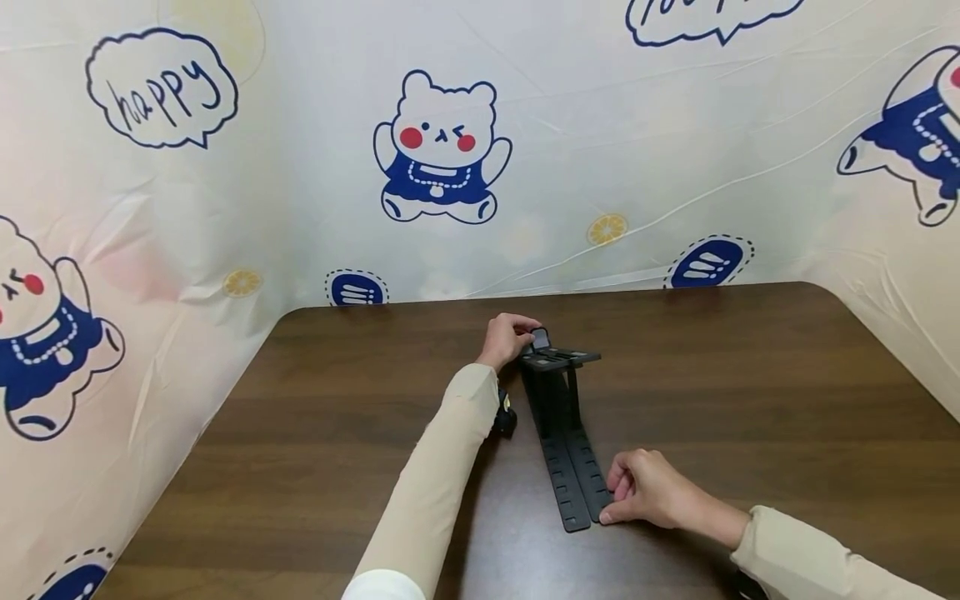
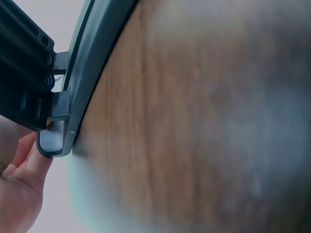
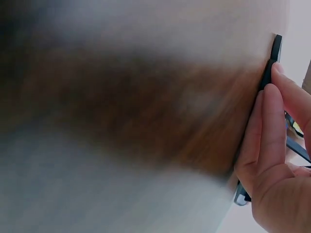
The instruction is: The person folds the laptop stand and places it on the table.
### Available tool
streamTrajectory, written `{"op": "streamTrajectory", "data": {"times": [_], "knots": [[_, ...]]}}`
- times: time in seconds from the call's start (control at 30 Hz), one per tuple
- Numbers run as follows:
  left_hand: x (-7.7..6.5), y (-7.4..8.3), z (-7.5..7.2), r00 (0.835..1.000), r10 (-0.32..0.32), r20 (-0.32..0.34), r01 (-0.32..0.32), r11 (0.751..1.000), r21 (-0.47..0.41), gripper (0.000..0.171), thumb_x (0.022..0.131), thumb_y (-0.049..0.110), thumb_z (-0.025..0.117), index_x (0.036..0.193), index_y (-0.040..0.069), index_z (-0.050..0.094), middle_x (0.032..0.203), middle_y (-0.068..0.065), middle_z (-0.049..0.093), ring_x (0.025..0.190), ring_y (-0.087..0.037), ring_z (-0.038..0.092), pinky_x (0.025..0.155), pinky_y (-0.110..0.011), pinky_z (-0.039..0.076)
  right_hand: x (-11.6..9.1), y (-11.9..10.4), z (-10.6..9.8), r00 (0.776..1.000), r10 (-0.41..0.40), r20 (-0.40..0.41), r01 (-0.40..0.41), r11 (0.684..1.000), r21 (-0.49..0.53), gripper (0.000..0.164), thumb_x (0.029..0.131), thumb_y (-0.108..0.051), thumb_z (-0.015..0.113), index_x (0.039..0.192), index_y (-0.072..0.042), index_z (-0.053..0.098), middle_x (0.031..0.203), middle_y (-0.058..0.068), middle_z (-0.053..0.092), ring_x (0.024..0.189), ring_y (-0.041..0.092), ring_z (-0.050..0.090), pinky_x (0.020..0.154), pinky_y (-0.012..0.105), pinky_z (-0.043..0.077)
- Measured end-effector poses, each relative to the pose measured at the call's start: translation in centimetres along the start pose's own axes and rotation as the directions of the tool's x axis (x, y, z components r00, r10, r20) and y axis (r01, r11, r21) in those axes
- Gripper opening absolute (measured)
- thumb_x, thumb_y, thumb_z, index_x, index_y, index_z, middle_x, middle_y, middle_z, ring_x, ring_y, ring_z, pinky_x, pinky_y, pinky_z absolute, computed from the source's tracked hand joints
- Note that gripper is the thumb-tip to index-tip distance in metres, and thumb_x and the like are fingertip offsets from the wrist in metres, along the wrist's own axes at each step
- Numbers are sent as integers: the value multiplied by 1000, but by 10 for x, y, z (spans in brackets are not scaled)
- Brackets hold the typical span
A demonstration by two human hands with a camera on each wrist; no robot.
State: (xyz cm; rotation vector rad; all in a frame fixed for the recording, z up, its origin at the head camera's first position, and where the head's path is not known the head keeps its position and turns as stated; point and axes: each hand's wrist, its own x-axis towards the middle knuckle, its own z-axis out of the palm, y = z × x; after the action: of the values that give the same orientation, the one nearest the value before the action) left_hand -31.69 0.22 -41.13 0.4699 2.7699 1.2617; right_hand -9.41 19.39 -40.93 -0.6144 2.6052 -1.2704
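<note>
A black folding stand (image 1: 558, 417) extends away from me on the brown table. Two slotted strips (image 1: 577, 492) form its near base, and a flat plate (image 1: 558, 360) is raised on a strut (image 1: 573, 398) toward the far end. My left hand (image 1: 508, 340) grips the far end beside a small upright lip (image 1: 540, 337). In the left wrist view, a grey pad (image 2: 51, 138) shows at that end, against the fingers. With thumb and fingers, my right hand (image 1: 651, 490) pinches the near right corner of the base. The right wrist view shows its fingers (image 3: 272, 126) along the black edge.
The dark wood-grain table (image 1: 337, 475) spreads to both sides of the stand. Behind it and along the sides hangs a pale printed cloth (image 1: 315, 183) with cartoon bears. A black wrist device (image 1: 506, 415) sits beneath the left sleeve.
</note>
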Motion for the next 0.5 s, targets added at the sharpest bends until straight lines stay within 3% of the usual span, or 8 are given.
{"op": "streamTrajectory", "data": {"times": [0.5], "knots": [[2, 9, 12, 998, -37, -48, 35, 998, -51, 16, 81, 3, 62, 93, 10, 71, 96, -6, 64, 86, -17, 58, 70, -27, 49, 3, -3, 3, 1000, 26, 0, -26, 1000, -3, 33, 59, -21, 82, 68, -5, 55, 57, -8, 52, 52, 1, 48, 47, 20, 43]]}}
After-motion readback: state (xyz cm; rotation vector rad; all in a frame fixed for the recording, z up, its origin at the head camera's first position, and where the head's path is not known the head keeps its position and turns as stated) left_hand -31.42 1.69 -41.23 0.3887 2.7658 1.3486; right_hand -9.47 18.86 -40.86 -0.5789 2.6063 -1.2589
